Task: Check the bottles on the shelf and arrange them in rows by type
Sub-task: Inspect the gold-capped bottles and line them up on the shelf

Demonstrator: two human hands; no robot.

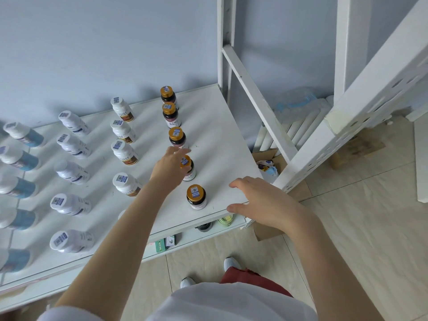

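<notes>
Your two hands over the white shelf, bottles standing on it in rows.
At the shelf's left end stand blue-labelled bottles, then white bottles, brown-labelled bottles and, toward its right side, gold-capped bottles. Your left hand meets the fourth gold cap from the shelf's back; whether it grips or only touches, I cannot tell. Your right hand hangs relaxed, holding nothing, over the shelf's front right corner. Behind the shelf is a pale blue wall; right of it are a white frame, a radiator and a tiled floor.

Probably a pharmacy storeroom: labelled medicine bottles rowed on white shelf.
</notes>
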